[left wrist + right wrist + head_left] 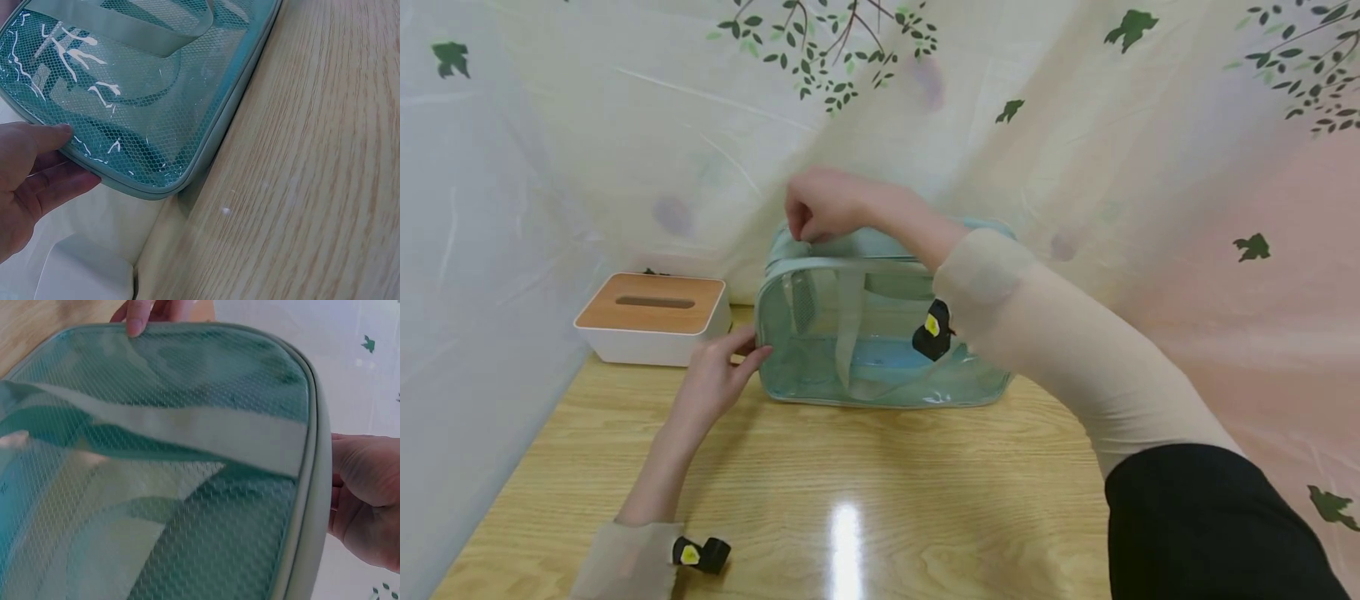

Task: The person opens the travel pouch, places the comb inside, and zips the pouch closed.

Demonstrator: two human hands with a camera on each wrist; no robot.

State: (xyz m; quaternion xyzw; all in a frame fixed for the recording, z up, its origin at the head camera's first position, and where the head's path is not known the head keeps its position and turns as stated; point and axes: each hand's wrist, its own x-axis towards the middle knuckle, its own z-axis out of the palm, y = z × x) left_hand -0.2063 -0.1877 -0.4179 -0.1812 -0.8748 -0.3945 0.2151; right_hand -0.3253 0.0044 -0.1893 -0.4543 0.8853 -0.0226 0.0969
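A see-through green bag point(880, 392) with pale handle straps stands upright on the wooden table. My left hand point(718, 375) pinches its left side edge. In the left wrist view, the thumb point(53, 136) lies on the clear front panel and the fingers go behind the piped edge. My right hand point(831, 204) is at the bag's top left corner, fingertips curled down to the top seam; I cannot tell which small part they pinch. In the right wrist view, the bag's rim hides those fingertips, and the palm point(375, 494) shows beyond it.
Left of the bag stands a white tissue box point(640, 346) with a slotted wooden lid. A pale curtain point(1075, 167) with leaf prints hangs close behind the bag. The wooden table point(925, 483) extends in front. A black wrist camera point(934, 329) overlaps the bag's front.
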